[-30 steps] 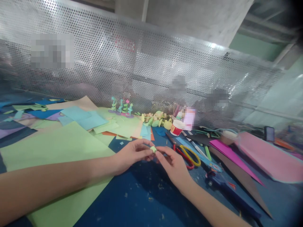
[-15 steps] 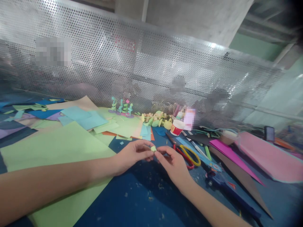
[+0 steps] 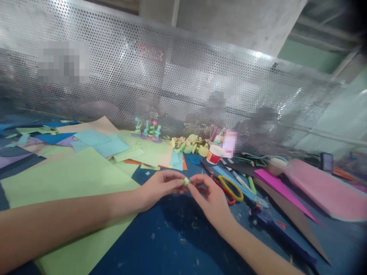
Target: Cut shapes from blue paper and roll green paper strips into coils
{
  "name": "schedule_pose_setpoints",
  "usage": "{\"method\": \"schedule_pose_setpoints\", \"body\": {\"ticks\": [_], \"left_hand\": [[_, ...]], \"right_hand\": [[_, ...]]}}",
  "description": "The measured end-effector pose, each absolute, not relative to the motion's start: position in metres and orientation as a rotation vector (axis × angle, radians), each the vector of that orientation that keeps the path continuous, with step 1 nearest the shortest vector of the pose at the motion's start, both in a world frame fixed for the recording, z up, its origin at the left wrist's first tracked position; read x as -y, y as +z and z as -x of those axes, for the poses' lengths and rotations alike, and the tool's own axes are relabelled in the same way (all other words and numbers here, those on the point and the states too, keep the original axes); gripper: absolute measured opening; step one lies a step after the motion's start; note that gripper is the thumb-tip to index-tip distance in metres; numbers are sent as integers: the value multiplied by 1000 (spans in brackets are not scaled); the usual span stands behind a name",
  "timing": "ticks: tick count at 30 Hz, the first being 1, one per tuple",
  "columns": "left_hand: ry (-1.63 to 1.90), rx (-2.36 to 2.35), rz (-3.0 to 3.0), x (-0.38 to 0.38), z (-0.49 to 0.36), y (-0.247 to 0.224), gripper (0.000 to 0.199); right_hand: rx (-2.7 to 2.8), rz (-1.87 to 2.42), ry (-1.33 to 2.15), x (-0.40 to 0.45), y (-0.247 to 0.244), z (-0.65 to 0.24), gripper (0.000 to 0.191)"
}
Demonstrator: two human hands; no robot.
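A small pale green piece (image 3: 186, 181), seemingly paper or foam, is pinched between the fingertips of both hands above the blue tabletop (image 3: 172, 236). My left hand (image 3: 162, 188) grips it from the left, thumb and fingers pressed together. From the right, my right hand (image 3: 210, 198) holds its other side with thumb and index finger. The exact shape of the piece is partly hidden by the fingertips. Beneath my left forearm lies a large light green sheet (image 3: 86, 175). Scissors (image 3: 231, 189) with yellow and red handles rest just beyond my right hand.
A blue glue gun (image 3: 282, 236) lies at right, near a magenta sheet (image 3: 283, 193) and a pink board (image 3: 329, 191). Small paper figures (image 3: 148, 130) and a red-and-white tub (image 3: 214, 154) stand at the back before a perforated metal screen (image 3: 114, 68). Blue sheets (image 3: 100, 141) lie at left.
The small green piece has turned slightly between the fingertips, and its outline looks different. Both hands stay in nearly the same place.
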State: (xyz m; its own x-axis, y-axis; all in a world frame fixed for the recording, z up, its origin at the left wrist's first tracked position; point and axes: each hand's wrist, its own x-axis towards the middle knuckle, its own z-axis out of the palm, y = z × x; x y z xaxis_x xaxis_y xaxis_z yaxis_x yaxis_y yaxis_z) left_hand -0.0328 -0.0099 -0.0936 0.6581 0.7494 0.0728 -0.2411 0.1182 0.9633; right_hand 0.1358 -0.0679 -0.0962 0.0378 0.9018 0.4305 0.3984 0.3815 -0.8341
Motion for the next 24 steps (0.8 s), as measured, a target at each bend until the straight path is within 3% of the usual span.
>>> {"method": "schedule_pose_setpoints", "body": {"ticks": [6,11,24], "left_hand": [[759,-541,-1307,8,32,-95,21],[752,-557,-1316,8,32,-96,34],[782,-609,-1572,16,34,-97,26]], "right_hand": [[1552,1189,591,67,-98,-137,15],[1532,1184,673,65,-97,-137,15],[1486,1207,895,63,-92,-137,20]]}}
